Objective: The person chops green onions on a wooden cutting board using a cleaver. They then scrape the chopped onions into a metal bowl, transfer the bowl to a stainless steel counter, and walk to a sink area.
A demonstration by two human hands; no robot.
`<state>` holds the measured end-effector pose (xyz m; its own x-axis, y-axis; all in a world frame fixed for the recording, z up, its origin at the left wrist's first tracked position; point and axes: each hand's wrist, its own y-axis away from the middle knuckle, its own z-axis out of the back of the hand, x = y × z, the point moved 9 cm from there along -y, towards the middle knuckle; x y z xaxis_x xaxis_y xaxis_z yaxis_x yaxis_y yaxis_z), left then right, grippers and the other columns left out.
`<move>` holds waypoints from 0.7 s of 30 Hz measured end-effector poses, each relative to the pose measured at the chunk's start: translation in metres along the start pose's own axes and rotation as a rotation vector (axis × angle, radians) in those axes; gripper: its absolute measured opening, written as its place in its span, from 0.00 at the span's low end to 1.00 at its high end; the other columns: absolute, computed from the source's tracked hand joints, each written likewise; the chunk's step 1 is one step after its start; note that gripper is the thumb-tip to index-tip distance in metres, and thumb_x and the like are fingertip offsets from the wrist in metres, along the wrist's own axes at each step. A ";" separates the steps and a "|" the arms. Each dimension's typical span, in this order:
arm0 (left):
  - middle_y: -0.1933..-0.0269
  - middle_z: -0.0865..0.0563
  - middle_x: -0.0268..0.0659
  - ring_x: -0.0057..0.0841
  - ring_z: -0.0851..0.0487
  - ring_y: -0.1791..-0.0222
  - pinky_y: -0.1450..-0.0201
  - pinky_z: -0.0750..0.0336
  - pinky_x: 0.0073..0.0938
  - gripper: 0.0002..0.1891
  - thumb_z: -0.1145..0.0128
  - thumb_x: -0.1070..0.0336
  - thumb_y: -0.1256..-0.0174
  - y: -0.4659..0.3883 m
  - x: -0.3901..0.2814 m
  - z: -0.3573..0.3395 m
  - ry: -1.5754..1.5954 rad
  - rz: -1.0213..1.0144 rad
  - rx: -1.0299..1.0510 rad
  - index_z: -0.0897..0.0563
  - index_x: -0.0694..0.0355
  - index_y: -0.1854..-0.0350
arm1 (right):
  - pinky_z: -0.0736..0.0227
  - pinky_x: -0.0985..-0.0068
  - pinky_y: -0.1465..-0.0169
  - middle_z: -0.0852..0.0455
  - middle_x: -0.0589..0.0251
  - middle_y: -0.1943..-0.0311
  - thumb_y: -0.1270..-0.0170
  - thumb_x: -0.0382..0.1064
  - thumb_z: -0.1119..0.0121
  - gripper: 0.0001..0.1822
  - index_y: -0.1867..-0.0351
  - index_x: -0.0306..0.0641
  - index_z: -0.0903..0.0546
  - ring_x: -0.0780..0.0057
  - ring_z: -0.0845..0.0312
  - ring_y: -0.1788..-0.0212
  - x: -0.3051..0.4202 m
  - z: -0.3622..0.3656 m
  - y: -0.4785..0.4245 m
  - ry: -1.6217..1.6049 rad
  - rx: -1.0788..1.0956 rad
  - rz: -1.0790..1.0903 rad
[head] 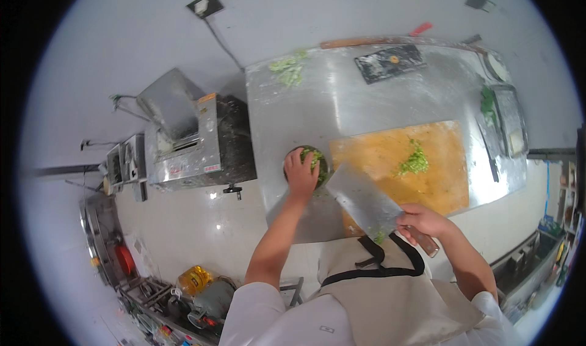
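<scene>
My left hand (301,174) reaches over a round dark bowl (326,174) on the steel table. Chopped greens (316,157) lie in the bowl, touching my fingers. Whether they grip the greens or the rim is hidden. My right hand (423,222) is closed around a cleaver (364,199) where its wooden handle meets the wide blade. The blade is held flat over the left part of a wooden cutting board (439,192), its far corner close to the bowl. Green bits cling to the blade near my apron. A small pile of chopped greens (414,158) lies on the board.
Pale green scraps (289,69) and a floury dark tray (390,63) lie on the steel table's (302,110) far side. Clear containers (509,121) stand at the right edge. A steel machine (187,149) adjoins the table's left. An oil jug (194,279) stands lower left.
</scene>
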<state>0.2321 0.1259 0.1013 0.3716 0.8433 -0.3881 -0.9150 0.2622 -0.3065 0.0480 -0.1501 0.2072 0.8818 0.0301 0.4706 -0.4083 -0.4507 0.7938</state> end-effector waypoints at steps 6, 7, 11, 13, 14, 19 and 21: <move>0.36 0.18 0.46 0.48 0.23 0.34 0.30 0.30 0.47 0.13 0.39 0.70 0.30 0.006 -0.043 0.040 0.255 0.041 -0.003 0.14 0.61 0.45 | 0.22 0.58 0.64 0.16 0.45 0.74 0.27 0.32 0.49 0.07 0.57 0.32 0.20 0.45 0.17 0.71 -0.067 0.148 0.073 0.725 -0.882 0.402; 0.36 0.17 0.46 0.47 0.21 0.34 0.30 0.28 0.45 0.13 0.40 0.72 0.29 0.010 -0.050 0.039 0.401 0.131 0.046 0.15 0.61 0.45 | 0.22 0.56 0.62 0.15 0.42 0.71 0.28 0.32 0.47 0.08 0.54 0.32 0.19 0.40 0.18 0.67 -0.081 0.176 0.077 0.785 -1.020 0.409; 0.37 0.16 0.45 0.45 0.17 0.38 0.36 0.22 0.37 0.13 0.43 0.73 0.26 0.030 -0.100 -0.025 0.612 0.134 0.256 0.15 0.63 0.43 | 0.21 0.51 0.59 0.13 0.41 0.65 0.28 0.34 0.44 0.14 0.44 0.37 0.18 0.39 0.16 0.63 -0.096 0.253 0.075 0.876 -1.368 0.480; 0.38 0.16 0.46 0.43 0.17 0.38 0.38 0.21 0.36 0.14 0.44 0.74 0.26 0.034 -0.154 -0.052 0.477 0.011 0.389 0.16 0.63 0.42 | 0.21 0.51 0.59 0.12 0.42 0.63 0.28 0.34 0.44 0.17 0.40 0.39 0.19 0.41 0.15 0.62 -0.091 0.273 0.064 0.913 -1.409 0.429; 0.40 0.15 0.46 0.43 0.16 0.40 0.39 0.21 0.36 0.14 0.45 0.75 0.27 0.035 -0.170 -0.062 0.492 -0.012 0.421 0.15 0.63 0.43 | 0.21 0.52 0.59 0.12 0.43 0.62 0.28 0.34 0.44 0.18 0.39 0.40 0.19 0.41 0.15 0.62 -0.080 0.272 0.058 0.925 -1.394 0.459; 0.44 0.14 0.47 0.41 0.15 0.43 0.44 0.20 0.36 0.14 0.46 0.77 0.27 0.034 -0.162 -0.094 0.670 0.012 0.345 0.15 0.63 0.45 | 0.19 0.55 0.59 0.13 0.48 0.58 0.30 0.33 0.43 0.21 0.36 0.44 0.22 0.46 0.14 0.59 -0.042 0.238 0.020 0.998 -1.222 0.481; 0.50 0.13 0.45 0.40 0.14 0.49 0.47 0.20 0.36 0.13 0.47 0.78 0.28 0.022 -0.143 -0.089 0.632 0.040 0.299 0.14 0.63 0.48 | 0.19 0.57 0.59 0.14 0.50 0.60 0.32 0.33 0.42 0.22 0.36 0.45 0.22 0.48 0.14 0.59 -0.041 0.217 0.011 1.035 -1.137 0.621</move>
<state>0.1726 -0.0304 0.0730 0.2734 0.4447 -0.8530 -0.9002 0.4307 -0.0640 0.0582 -0.3500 0.1134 0.1991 0.8582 0.4731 -0.9778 0.2061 0.0377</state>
